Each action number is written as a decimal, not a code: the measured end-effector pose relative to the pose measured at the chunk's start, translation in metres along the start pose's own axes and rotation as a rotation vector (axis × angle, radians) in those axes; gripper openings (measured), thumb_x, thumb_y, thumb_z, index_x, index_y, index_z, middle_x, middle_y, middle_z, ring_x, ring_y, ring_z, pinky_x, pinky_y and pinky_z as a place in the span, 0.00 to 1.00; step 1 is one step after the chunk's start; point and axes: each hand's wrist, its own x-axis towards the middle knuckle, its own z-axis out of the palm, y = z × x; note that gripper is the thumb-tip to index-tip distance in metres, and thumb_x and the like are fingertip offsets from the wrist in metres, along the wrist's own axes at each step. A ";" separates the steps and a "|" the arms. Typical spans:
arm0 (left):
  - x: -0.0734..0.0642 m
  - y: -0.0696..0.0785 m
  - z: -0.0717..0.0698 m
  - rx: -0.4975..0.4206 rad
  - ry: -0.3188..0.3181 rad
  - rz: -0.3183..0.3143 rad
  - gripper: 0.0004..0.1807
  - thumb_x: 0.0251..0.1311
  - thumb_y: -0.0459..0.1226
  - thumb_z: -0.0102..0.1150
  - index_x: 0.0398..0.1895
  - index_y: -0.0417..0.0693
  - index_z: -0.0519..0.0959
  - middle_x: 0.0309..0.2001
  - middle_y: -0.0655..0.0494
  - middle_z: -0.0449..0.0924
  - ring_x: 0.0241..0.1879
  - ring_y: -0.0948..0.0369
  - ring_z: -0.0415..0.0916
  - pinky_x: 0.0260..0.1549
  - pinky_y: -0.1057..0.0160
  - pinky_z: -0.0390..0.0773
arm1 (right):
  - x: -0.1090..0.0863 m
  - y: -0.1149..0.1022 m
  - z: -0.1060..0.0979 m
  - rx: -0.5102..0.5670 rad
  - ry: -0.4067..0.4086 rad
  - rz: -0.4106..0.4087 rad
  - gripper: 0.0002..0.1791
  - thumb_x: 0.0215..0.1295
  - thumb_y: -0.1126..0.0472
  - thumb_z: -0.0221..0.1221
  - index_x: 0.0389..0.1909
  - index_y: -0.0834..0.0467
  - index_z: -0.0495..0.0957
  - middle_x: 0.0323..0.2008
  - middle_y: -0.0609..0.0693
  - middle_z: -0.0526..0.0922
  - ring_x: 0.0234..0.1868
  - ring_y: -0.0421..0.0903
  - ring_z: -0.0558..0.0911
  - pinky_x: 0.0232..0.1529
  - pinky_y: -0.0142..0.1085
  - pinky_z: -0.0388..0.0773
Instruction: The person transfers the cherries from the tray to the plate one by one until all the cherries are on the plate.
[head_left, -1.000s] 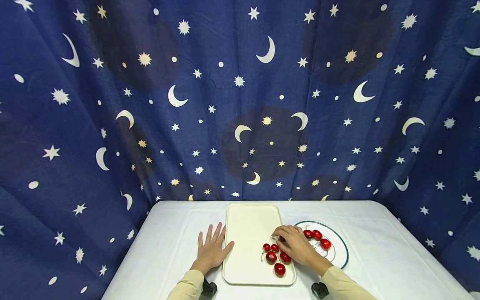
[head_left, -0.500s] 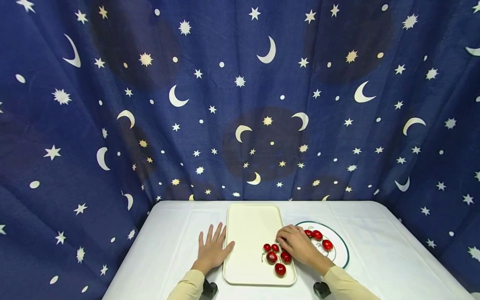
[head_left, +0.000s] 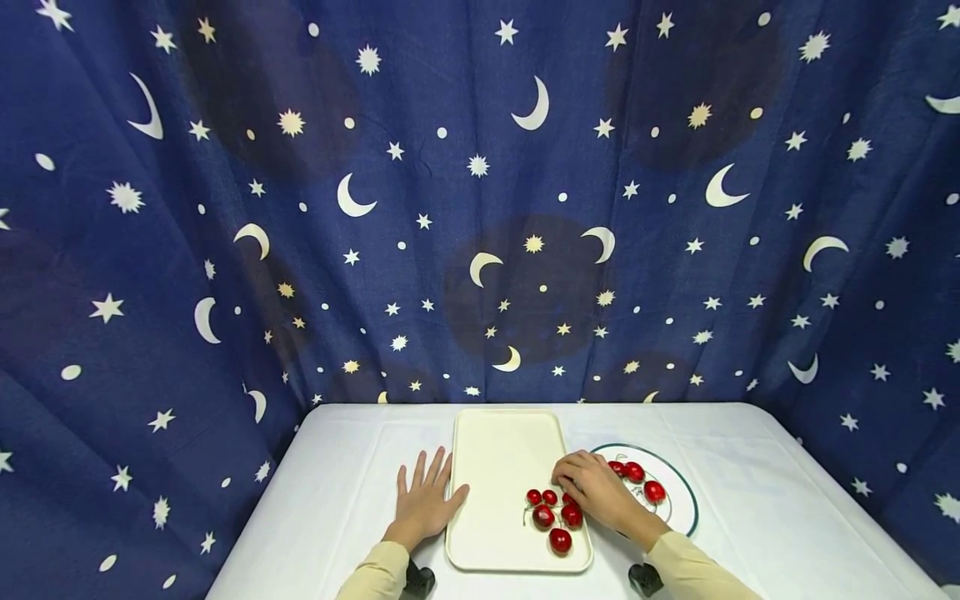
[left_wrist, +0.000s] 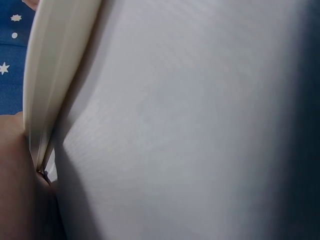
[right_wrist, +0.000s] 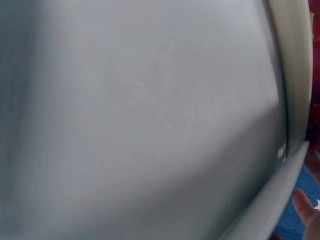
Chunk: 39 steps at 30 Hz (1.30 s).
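My left hand (head_left: 423, 504) lies with fingers spread and straight beside the cream tray (head_left: 498, 458), its thumb over the left rim. In the left wrist view part of this hand (left_wrist: 17, 180) meets the tray rim (left_wrist: 60, 65). Over the tray's right rim is my right hand (head_left: 592, 486), fingers bent downward. Just under its thumb a red cherry (head_left: 567, 499) shows partly; more cherries (head_left: 543, 517) with stems lie close by on the tray. In the right wrist view a gap shows between finger and thumb (right_wrist: 302, 205).
A white plate (head_left: 681, 500) with a green rim stands right of the tray, partly behind my right hand. On it lie red cherries (head_left: 654, 492) with stems. A white cloth (head_left: 780, 500) covers the table; a blue star-and-moon curtain (head_left: 420, 275) hangs behind.
My right hand has shifted slightly right, toward the tray's rim. The cherry that was at its fingertips now lies on the tray beneath the hand. My left hand has stayed put.
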 end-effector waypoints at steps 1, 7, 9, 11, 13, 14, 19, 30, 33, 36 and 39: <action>0.000 0.000 0.000 -0.001 -0.006 -0.002 0.42 0.72 0.67 0.38 0.82 0.56 0.57 0.85 0.58 0.50 0.85 0.46 0.41 0.79 0.32 0.35 | 0.000 0.000 0.000 0.000 -0.005 -0.001 0.06 0.68 0.62 0.65 0.35 0.46 0.85 0.42 0.40 0.87 0.47 0.42 0.81 0.51 0.47 0.76; -0.002 0.002 -0.001 -0.017 -0.007 0.004 0.41 0.73 0.65 0.38 0.81 0.55 0.58 0.84 0.57 0.50 0.85 0.45 0.41 0.79 0.32 0.35 | -0.001 0.004 -0.002 -0.008 -0.032 0.010 0.06 0.66 0.61 0.67 0.38 0.45 0.85 0.43 0.40 0.88 0.46 0.41 0.82 0.50 0.48 0.78; -0.002 0.003 -0.001 -0.011 -0.006 0.003 0.41 0.73 0.66 0.38 0.82 0.56 0.58 0.84 0.57 0.50 0.85 0.46 0.41 0.79 0.32 0.35 | 0.000 0.006 -0.004 -0.004 -0.038 0.016 0.07 0.65 0.61 0.68 0.37 0.44 0.85 0.43 0.40 0.88 0.46 0.41 0.82 0.50 0.48 0.78; -0.001 0.002 -0.001 -0.008 -0.002 0.007 0.42 0.73 0.66 0.38 0.81 0.56 0.58 0.84 0.57 0.50 0.85 0.45 0.41 0.79 0.32 0.36 | 0.001 0.007 -0.004 -0.003 -0.042 0.023 0.06 0.65 0.61 0.68 0.36 0.44 0.84 0.43 0.39 0.87 0.46 0.40 0.82 0.50 0.47 0.78; 0.000 0.002 -0.001 -0.006 -0.002 0.006 0.42 0.72 0.67 0.37 0.82 0.56 0.57 0.85 0.57 0.49 0.85 0.45 0.41 0.79 0.32 0.35 | 0.001 0.008 -0.004 0.003 -0.043 0.026 0.06 0.65 0.60 0.68 0.36 0.44 0.84 0.42 0.39 0.87 0.46 0.40 0.82 0.50 0.47 0.78; 0.000 0.002 -0.001 -0.005 -0.001 0.007 0.42 0.72 0.67 0.37 0.82 0.56 0.57 0.85 0.57 0.49 0.85 0.45 0.41 0.79 0.32 0.35 | 0.002 0.008 -0.004 0.002 -0.043 0.023 0.06 0.65 0.60 0.68 0.36 0.44 0.84 0.42 0.39 0.87 0.46 0.40 0.82 0.50 0.47 0.78; 0.000 0.001 -0.001 0.003 -0.010 0.004 0.42 0.72 0.67 0.37 0.82 0.56 0.57 0.85 0.58 0.49 0.85 0.46 0.40 0.79 0.32 0.35 | 0.002 0.009 -0.003 0.006 -0.037 0.012 0.06 0.64 0.61 0.69 0.36 0.45 0.85 0.41 0.39 0.87 0.48 0.43 0.82 0.52 0.49 0.78; -0.001 0.002 -0.003 -0.007 -0.011 0.006 0.42 0.73 0.67 0.36 0.82 0.56 0.57 0.85 0.57 0.50 0.85 0.45 0.41 0.79 0.32 0.35 | 0.004 0.010 -0.005 0.043 -0.081 0.042 0.05 0.65 0.59 0.68 0.41 0.47 0.86 0.41 0.40 0.88 0.49 0.43 0.81 0.55 0.50 0.77; -0.001 0.001 -0.002 -0.008 -0.008 0.004 0.42 0.73 0.67 0.37 0.82 0.56 0.57 0.85 0.58 0.49 0.85 0.46 0.40 0.79 0.32 0.35 | 0.004 0.011 -0.004 0.048 -0.076 0.036 0.06 0.65 0.59 0.68 0.42 0.48 0.86 0.41 0.41 0.87 0.48 0.43 0.81 0.56 0.50 0.77; -0.001 0.000 0.000 -0.013 -0.002 0.007 0.41 0.73 0.66 0.37 0.82 0.56 0.58 0.84 0.57 0.50 0.85 0.45 0.41 0.79 0.32 0.36 | 0.003 0.010 -0.003 0.052 -0.080 0.051 0.07 0.65 0.58 0.68 0.43 0.49 0.86 0.41 0.41 0.88 0.48 0.43 0.81 0.56 0.49 0.77; 0.000 -0.001 0.000 -0.007 -0.001 0.006 0.42 0.72 0.67 0.38 0.82 0.57 0.58 0.84 0.58 0.50 0.85 0.46 0.41 0.79 0.32 0.36 | 0.003 0.010 -0.003 0.058 -0.082 0.073 0.08 0.65 0.58 0.68 0.44 0.49 0.86 0.42 0.41 0.88 0.49 0.43 0.82 0.57 0.49 0.77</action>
